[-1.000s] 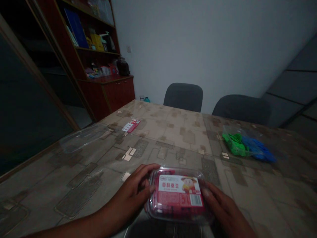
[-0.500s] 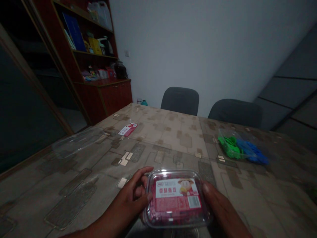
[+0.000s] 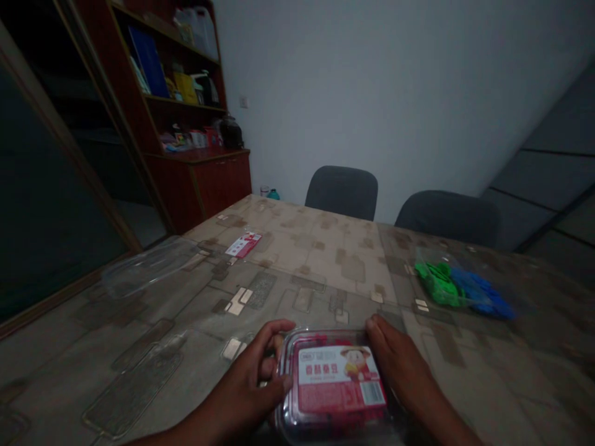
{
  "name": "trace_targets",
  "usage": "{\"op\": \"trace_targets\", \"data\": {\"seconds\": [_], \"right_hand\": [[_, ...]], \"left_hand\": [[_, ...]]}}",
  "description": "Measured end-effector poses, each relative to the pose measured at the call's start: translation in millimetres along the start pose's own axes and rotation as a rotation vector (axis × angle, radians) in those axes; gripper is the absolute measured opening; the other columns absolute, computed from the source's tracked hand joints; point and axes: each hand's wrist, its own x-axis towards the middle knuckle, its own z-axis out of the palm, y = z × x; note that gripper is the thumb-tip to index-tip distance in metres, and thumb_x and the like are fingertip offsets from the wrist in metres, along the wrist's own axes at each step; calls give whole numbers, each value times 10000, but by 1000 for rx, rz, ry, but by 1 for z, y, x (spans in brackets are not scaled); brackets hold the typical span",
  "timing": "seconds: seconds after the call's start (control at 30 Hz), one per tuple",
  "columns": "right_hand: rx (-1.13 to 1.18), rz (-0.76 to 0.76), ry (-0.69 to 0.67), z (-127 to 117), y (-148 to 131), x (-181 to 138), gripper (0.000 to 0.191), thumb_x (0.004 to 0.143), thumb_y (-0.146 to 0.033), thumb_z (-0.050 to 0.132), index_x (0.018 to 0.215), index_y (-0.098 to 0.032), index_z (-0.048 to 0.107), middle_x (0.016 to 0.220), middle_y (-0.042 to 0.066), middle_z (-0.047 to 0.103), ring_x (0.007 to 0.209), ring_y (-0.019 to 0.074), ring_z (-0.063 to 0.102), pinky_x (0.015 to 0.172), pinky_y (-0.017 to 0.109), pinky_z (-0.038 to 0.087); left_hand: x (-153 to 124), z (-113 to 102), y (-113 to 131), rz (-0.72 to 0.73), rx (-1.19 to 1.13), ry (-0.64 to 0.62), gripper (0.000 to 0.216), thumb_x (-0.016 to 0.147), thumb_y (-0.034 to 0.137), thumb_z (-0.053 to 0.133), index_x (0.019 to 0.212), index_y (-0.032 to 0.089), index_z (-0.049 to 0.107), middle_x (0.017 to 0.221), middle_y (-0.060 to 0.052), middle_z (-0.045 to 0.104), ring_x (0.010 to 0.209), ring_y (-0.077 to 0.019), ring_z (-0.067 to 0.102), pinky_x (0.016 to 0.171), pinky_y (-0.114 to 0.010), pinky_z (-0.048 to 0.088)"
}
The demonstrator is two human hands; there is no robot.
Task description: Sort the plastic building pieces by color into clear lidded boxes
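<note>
A clear plastic lidded box (image 3: 320,427) with pinkish-red contents is at the near edge of the table, tilted towards me. On its lid is a white and pink label (image 3: 341,379) with a cartoon figure and a barcode. Wrapped round the box's left side is my left hand (image 3: 258,375), its thumb on the lid's edge. My right hand (image 3: 397,356) grips the right side, with a finger at the far right corner of the lid. The undersides of both hands are hidden.
A clear plastic tray (image 3: 149,266) lies at the left of the patterned table (image 3: 288,217), with a pink and white card (image 3: 244,244) beside it. To the right, a clear container (image 3: 483,303) holds green and blue pieces. Two grey chairs (image 3: 341,189) stand beyond.
My right hand has shifted up along the box's right side to its far corner. The box sits slightly lower and further right in view, and the camera has turned a little.
</note>
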Motion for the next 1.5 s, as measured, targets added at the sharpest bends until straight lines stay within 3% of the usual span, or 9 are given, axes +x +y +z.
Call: {"op": "trace_targets", "data": {"seconds": [0.2, 0.33, 0.73, 0.93, 1.13, 1.2, 1.3, 1.43, 1.5], "right_hand": [[312, -5, 0, 5, 4, 5, 469, 836, -700, 426, 677, -261, 465, 664, -11, 534, 645, 205, 566, 627, 317, 469], [428, 82, -36, 5, 1, 3, 476, 773, -720, 503, 656, -264, 429, 615, -54, 450, 567, 163, 483, 540, 285, 433], [449, 119, -45, 9, 7, 2, 428, 815, -624, 545, 646, -259, 399, 580, -72, 394, 531, 137, 420, 496, 258, 363], [447, 132, -37, 9, 3, -1, 442, 802, -639, 553, 629, -257, 414, 563, -67, 416, 515, 137, 424, 470, 255, 352], [473, 129, -35, 14, 10, 0, 439, 847, -630, 539, 651, -259, 408, 560, -76, 409, 497, 134, 427, 466, 252, 354], [385, 87, -34, 12, 11, 0, 437, 875, -617, 507, 641, -258, 423, 550, -63, 445, 505, 153, 475, 488, 270, 390], [115, -57, 65, 4, 9, 0, 391, 929, -547, 457, 744, -237, 606, 715, 29, 671, 682, 237, 644, 624, 348, 498], [-207, -465, 297, -11, -3, 0, 374, 965, -402, 439, 1119, -214, 723, 1096, 115, 758, 1026, 315, 672, 902, 504, 524], [-287, -642, 283, -14, -9, -3, 361, 989, -361, 441, 1183, -219, 710, 1154, 109, 759, 1070, 301, 676, 922, 499, 540]], "left_hand": [[0, -3, 0, -29, -62, -8, 761, 717, 471, 892, 1313, 315, 445, 1119, -37, 571, 821, -207, 687, 574, -235, 486], [-5, 1, 7, -59, -123, 14, 790, 689, 452, 908, 1326, 334, 456, 1151, -31, 556, 876, -231, 683, 606, -256, 504], [5, -8, 34, -153, 58, -61, 579, 750, 531, 831, 1129, 216, 528, 830, 28, 565, 641, -120, 579, 509, -204, 506], [21, -5, 40, -127, 135, 16, 535, 696, 552, 847, 943, 185, 545, 715, 43, 578, 552, -99, 547, 435, -179, 467], [26, -2, 36, -108, 59, 109, 431, 642, 394, 879, 833, 162, 569, 639, 33, 607, 503, -91, 549, 449, -182, 443], [25, -2, 35, -128, 24, 101, 412, 654, 376, 870, 839, 161, 572, 655, 19, 628, 523, -106, 579, 476, -200, 470], [24, -2, 35, -119, 22, 98, 427, 638, 385, 881, 833, 164, 572, 661, 24, 619, 531, -114, 586, 477, -210, 480], [22, 1, 33, -60, 52, 142, 398, 645, 377, 872, 804, 165, 576, 650, 39, 585, 516, -96, 553, 451, -183, 429], [21, 4, 32, -46, 59, 152, 367, 649, 357, 860, 784, 163, 580, 639, 37, 581, 508, -93, 541, 446, -182, 406]]}}
